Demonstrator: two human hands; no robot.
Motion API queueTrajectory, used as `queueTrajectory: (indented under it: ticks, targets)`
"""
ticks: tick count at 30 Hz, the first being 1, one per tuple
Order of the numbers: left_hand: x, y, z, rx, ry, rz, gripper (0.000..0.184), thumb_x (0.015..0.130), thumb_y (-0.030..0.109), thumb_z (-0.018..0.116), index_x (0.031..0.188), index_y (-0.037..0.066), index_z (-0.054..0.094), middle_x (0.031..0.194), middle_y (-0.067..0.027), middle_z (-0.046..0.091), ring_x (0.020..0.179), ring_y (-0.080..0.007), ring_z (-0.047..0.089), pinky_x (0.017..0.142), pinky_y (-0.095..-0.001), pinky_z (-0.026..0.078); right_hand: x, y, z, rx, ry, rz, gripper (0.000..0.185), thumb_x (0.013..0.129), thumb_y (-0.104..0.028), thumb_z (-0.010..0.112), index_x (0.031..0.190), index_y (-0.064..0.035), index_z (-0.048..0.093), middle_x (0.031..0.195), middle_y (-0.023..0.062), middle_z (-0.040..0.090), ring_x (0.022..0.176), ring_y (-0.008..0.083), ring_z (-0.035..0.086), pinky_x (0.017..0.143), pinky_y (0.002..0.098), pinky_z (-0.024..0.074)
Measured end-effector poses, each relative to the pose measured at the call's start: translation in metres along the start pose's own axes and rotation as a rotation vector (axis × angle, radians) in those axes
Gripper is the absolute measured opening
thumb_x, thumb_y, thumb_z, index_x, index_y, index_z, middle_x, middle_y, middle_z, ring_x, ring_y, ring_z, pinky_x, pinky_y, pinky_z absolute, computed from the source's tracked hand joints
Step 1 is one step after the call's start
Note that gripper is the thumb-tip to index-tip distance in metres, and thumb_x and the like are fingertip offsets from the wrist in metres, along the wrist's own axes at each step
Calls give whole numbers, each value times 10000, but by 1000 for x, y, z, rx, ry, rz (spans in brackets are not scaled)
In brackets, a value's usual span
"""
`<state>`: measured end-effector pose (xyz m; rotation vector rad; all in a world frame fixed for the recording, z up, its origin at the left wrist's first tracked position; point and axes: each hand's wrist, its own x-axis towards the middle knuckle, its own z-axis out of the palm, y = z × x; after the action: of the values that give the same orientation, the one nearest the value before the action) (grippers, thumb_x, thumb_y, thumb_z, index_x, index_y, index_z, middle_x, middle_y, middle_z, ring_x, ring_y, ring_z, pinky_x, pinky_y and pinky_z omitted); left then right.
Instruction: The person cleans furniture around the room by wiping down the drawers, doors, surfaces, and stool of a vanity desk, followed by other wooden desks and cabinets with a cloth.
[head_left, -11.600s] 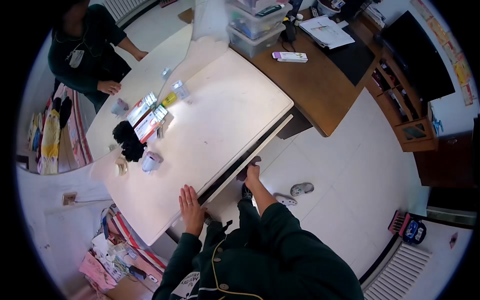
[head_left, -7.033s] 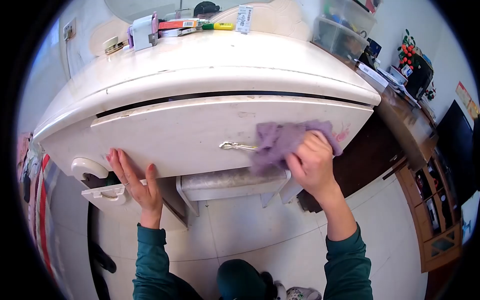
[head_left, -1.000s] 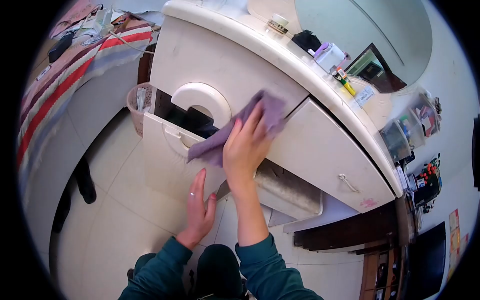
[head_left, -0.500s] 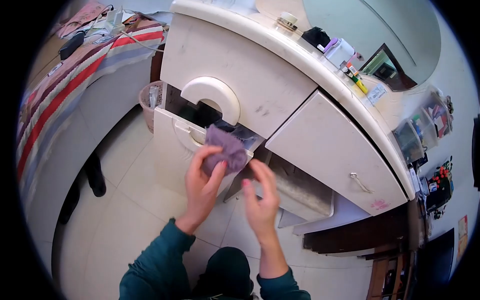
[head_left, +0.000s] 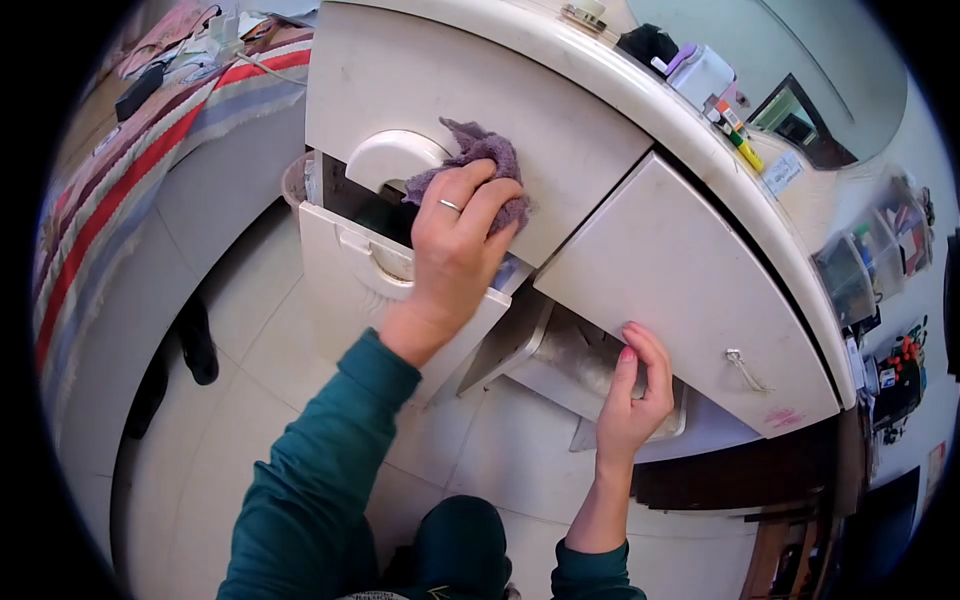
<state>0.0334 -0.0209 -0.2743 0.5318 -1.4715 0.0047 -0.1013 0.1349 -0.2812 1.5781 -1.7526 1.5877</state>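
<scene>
The left grip (head_left: 455, 240) is clenching at twelve o'clock; the right grip (head_left: 637, 400) is curving loosely at four o'clock.

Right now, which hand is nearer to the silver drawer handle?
Right. The right hand is left of the silver handle, by the lower edge of its drawer; the left hand is farther left, holding the purple cloth over the neighbouring panel.

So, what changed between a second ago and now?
The purple cloth has passed from the right hand to the left hand, which has moved up and holds it at the upper front panel, beside the curved white handle. The right hand let go and moved right, near the wide drawer's lower edge. The lower drawer stayed open.
</scene>
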Motion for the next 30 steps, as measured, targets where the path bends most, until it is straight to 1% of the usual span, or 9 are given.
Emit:
queueTrajectory:
  ticks: [7,12,18,23,24,25,26,28,30]
  targets:
    - [19,-25,-17,14,-122,252,322,571,-45,667,873,45,598,922,-121,568,866,-297,556,756,-365,449,2,4,2,-8,6,33,139,818,30,512,911,18,614,951,113,617,879,202,585,791,295,455]
    - [11,-8,-4,-6,47,88,293,566,-71,643,835,41,610,918,-126,585,863,-296,573,758,-362,463,-1,3,-11,8,13,58,142,819,26,511,920,19,611,948,113,621,880,205,585,793,293,454]
    - [24,3,9,-158,-78,299,301,570,-63,614,846,59,613,908,-104,589,882,-290,572,767,-386,459,1,0,-9,33,-41,64,144,823,17,511,930,23,608,946,114,621,885,200,584,793,284,450]
    - [59,-44,-37,88,29,229,261,663,-18,610,906,75,587,941,-109,598,902,-307,548,786,-362,443,-33,3,-8,49,-128,194,159,815,18,520,944,15,612,942,107,619,888,190,577,800,285,438]
    - [56,-54,-53,135,86,167,240,683,-2,590,909,76,592,917,-110,603,854,-310,564,764,-354,451,-41,-1,-1,58,-237,171,184,802,21,529,965,2,614,967,124,618,921,212,581,815,291,440]
    - [49,-61,-76,90,133,-138,215,721,19,571,925,82,597,893,-99,611,781,-262,598,708,-333,464,-46,-2,10,71,-253,176,184,802,21,529,965,2,614,967,124,618,921,212,581,815,291,440]
    - [37,-63,-99,104,285,-231,181,789,65,563,968,50,582,866,-82,615,731,-206,605,656,-315,467,-49,-2,24,52,-323,66,207,795,22,534,986,-7,609,992,135,611,934,233,581,822,305,444]
    - [0,-74,-129,-125,567,-555,249,848,117,560,1064,-3,528,895,-104,593,739,-148,586,627,-246,487,-50,-2,51,39,-400,-45,232,789,23,538,1007,-16,604,1017,145,605,947,254,581,829,319,447]
    - [-53,-82,-142,-180,584,-866,358,854,171,561,1129,-34,457,963,-102,570,766,-164,578,631,-271,466,-42,-3,78,41,-441,-228,334,775,28,541,1106,-15,552,1114,167,560,1003,286,555,849,353,442]
